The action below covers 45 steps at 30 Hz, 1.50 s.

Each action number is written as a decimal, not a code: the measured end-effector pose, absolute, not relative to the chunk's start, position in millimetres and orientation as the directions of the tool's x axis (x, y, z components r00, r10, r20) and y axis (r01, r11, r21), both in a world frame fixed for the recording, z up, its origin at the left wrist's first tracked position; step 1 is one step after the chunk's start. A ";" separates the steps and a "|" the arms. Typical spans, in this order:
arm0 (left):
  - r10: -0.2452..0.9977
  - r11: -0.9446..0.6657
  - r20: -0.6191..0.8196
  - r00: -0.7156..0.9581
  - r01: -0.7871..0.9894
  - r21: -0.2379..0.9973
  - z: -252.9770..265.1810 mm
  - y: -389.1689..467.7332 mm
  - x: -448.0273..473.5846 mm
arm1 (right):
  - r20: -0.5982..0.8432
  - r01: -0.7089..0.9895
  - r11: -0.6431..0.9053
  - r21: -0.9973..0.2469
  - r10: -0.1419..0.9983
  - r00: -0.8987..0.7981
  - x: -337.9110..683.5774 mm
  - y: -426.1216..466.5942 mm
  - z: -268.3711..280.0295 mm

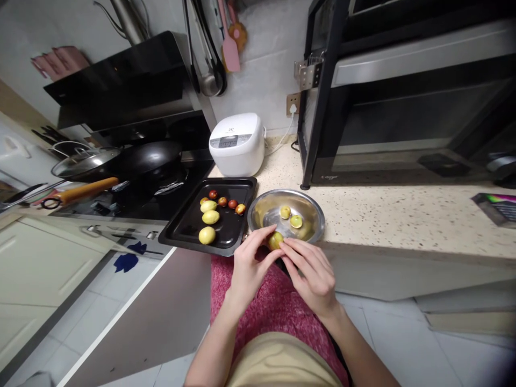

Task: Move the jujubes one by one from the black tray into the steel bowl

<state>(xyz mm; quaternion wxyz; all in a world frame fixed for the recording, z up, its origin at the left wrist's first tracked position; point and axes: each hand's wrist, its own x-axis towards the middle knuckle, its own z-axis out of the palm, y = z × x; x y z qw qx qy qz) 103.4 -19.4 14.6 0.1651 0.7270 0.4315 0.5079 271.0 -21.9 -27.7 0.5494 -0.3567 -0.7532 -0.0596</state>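
Just over the near rim of a steel bowl, my two hands hold one small yellow-green fruit between them. My left hand pinches it from the left with thumb and fingers. From the right, the fingertips of my right hand press on the fruit. Its exact kind is hard to make out, since fingers cover part of it. Inside the bowl lie two more yellow-green fruit pieces, one rounded and one with a pale edge.
A black baking tray left of the bowl carries yellow oval fruits and several small reddish-brown fruits. Behind stands a white rice cooker. The stove holds a wok and a lidded pan. An oven stands at right.
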 end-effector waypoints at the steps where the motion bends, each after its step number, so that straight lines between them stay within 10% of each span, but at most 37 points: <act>1: 0.804 -0.570 0.584 0.116 0.433 0.699 13.6 -19.7 106.1 | 0.872 0.607 0.734 -0.305 0.471 -0.132 270.7 -22.0 -28.7; 11: 0.833 -0.536 0.550 0.069 0.349 0.769 17.4 -9.4 106.2 | 0.899 0.580 0.747 -0.324 0.435 -0.058 264.8 -13.9 -31.0; 17: 0.799 -0.567 0.551 0.240 0.605 0.559 34.5 39.6 87.7 | 0.905 0.611 0.722 -0.324 0.426 -0.023 273.3 -15.7 -33.5; 29: 0.870 -0.493 0.118 0.479 0.844 0.211 45.9 89.8 97.5 | 0.900 0.605 0.721 -0.338 0.436 -0.016 277.2 -17.7 -33.7; 45: 0.871 -0.491 0.129 0.474 0.848 0.199 39.8 97.0 107.1 | 0.898 0.611 0.714 -0.342 0.440 -0.012 277.0 -17.7 -33.0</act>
